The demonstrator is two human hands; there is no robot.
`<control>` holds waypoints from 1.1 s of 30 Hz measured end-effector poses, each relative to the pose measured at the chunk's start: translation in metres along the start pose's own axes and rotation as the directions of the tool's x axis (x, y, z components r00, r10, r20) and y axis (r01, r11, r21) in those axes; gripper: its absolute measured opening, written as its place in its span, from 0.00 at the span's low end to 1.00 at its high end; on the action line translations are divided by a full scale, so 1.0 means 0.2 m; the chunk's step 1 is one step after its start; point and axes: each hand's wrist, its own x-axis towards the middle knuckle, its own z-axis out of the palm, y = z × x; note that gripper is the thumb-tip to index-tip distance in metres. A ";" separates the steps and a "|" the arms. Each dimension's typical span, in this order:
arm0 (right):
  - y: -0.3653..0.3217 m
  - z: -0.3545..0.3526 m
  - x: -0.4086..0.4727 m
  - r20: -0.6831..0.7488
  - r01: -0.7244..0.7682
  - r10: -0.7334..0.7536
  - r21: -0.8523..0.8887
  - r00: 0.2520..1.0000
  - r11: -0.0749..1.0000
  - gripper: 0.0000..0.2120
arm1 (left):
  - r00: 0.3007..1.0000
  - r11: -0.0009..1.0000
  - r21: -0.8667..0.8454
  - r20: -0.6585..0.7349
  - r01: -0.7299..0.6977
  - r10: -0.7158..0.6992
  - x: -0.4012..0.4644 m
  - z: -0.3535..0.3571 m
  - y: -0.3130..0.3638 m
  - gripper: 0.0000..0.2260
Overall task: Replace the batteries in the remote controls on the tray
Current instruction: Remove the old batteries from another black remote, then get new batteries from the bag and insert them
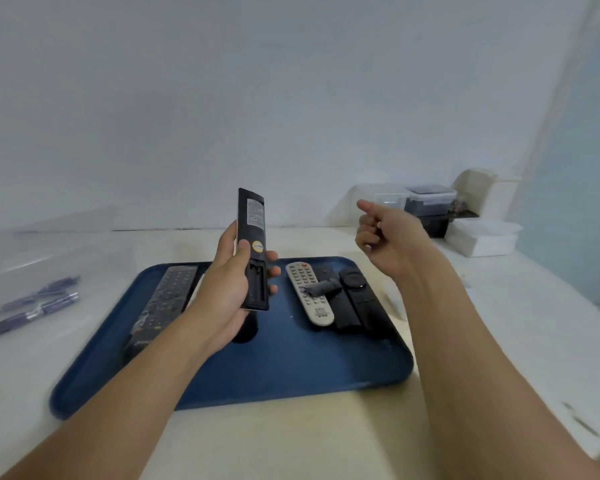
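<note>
pale worktop (pixel 291 441) | dark blue plastic tray (pixel 291 368) near its middle, grey and black remotes on it | left hand (pixel 227 296) grips long black remote (pixel 253 251) upright above tray, battery bay open | right hand (pixel 383 233) raised, fingers curled, seemingly holding nothing | purple batteries (pixel 35 303) by left edge

clear lidded containers (pixel 409 199) and white napkin stack (pixel 482 239) far right on pale table (pixel 291 441)

I held a black remote (pixel 253 251) upright, back facing me, battery bay open. A grey remote (pixel 309 292) and black ones lay on the blue tray (pixel 291 372).
</note>
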 end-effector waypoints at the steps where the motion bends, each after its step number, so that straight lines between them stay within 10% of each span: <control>1: -0.05 -0.04 0.00 -0.070 0.097 -0.114 -0.216 0.991 0.972 0.16 | 1.000 1.000 0.012 0.017 0.007 -0.007 -0.01 0.02 -0.01 0.17; 5: -0.14 -0.16 -0.01 -0.130 0.073 -0.298 -0.809 0.946 0.584 0.18 | 0.999 0.999 0.052 0.042 -0.002 0.000 -0.03 0.05 -0.02 0.17; 12: -0.14 -0.33 0.10 -0.015 0.032 -0.408 -0.993 0.913 0.109 0.12 | 0.999 0.998 0.058 0.033 0.000 -0.002 -0.02 0.05 -0.02 0.18; 15: -0.13 -0.25 0.03 0.122 0.263 -0.603 -0.953 0.788 0.151 0.10 | 1.000 0.999 0.046 0.027 -0.002 0.001 -0.02 0.05 -0.01 0.17; 19: 0.05 0.03 -0.14 0.381 0.535 -0.401 -0.741 0.833 0.406 0.06 | 1.000 1.000 -0.005 -0.025 -0.015 0.015 -0.01 0.03 0.02 0.14; 24: 0.42 0.23 -0.24 0.640 0.710 -0.308 -0.648 0.704 0.275 0.05 | 0.982 0.999 -0.030 -0.188 -0.027 0.021 -0.01 -0.05 0.13 0.05; 33: 0.63 0.53 -0.40 0.819 0.808 -0.054 -0.551 0.572 0.210 0.12 | 0.870 0.856 0.494 -0.344 -0.151 0.353 -0.09 -0.70 0.52 0.08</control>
